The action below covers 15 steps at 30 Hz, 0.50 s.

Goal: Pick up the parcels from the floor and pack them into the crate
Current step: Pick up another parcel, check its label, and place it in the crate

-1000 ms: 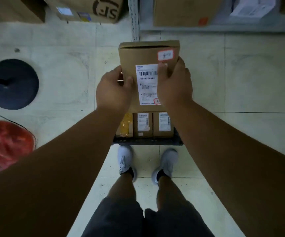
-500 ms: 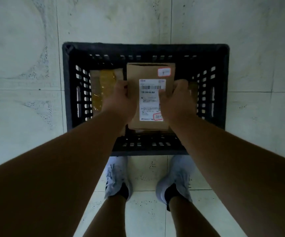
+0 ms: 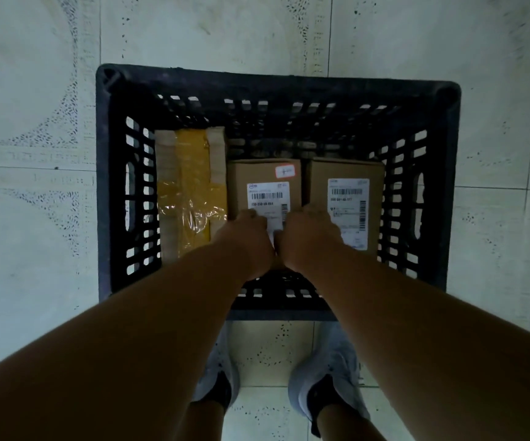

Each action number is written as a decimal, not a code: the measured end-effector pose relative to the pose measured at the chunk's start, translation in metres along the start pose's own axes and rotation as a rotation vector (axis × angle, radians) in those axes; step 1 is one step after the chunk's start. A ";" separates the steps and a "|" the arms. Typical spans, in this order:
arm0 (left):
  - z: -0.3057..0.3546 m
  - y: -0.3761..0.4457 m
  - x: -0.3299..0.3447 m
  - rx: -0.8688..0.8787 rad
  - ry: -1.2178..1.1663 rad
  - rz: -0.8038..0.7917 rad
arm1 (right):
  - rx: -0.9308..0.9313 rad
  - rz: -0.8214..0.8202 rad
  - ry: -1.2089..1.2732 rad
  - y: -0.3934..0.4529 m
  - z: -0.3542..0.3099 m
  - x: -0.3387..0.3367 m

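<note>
Both hands reach down into the black crate (image 3: 114, 186): the left hand (image 3: 251, 237) and right hand (image 3: 311, 237) sit side by side on the near end of the middle parcel (image 3: 263, 183), fingers curled over its edges, gripping it. Three parcels lie in the crate in a row. To the left of the hands is a parcel wrapped in yellow tape (image 3: 190, 189); to the right a brown parcel (image 3: 346, 198) with a white barcode label. The held one is brown cardboard with a white barcode label and a small red-bordered sticker at its far right corner. Half a second ago it was higher, above the crate floor; now it rests low between its neighbours. Two grey shoes (image 3: 330, 377) stand behind the crate.
</note>
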<state>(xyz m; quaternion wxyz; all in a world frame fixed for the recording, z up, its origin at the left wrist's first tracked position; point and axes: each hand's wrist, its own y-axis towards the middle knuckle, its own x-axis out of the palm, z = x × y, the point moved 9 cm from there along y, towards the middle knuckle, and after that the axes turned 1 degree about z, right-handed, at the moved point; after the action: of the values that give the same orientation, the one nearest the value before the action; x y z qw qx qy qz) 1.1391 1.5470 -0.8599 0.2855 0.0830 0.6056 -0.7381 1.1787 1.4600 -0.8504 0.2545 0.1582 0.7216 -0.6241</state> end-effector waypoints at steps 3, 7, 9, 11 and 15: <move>-0.001 -0.010 -0.013 -0.063 -0.194 -0.009 | -0.023 0.014 0.011 -0.006 -0.001 -0.015; 0.000 -0.052 -0.069 -0.118 -0.313 0.246 | -0.085 0.233 0.179 -0.047 -0.001 -0.065; 0.009 -0.089 -0.097 -0.105 -0.423 0.367 | -0.105 0.316 0.209 -0.081 -0.001 -0.096; 0.026 -0.135 -0.125 -0.052 -0.486 0.453 | -0.117 0.417 0.252 -0.124 0.002 -0.135; 0.077 -0.245 -0.205 0.127 -0.528 0.654 | -0.194 0.604 0.466 -0.235 0.006 -0.229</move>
<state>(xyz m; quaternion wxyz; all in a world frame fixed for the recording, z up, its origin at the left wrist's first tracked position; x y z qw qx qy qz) 1.1969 1.5650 -0.5370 0.6443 0.0963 0.4066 -0.6405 1.2397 1.4344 -0.5289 0.2699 0.4762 0.7365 -0.3975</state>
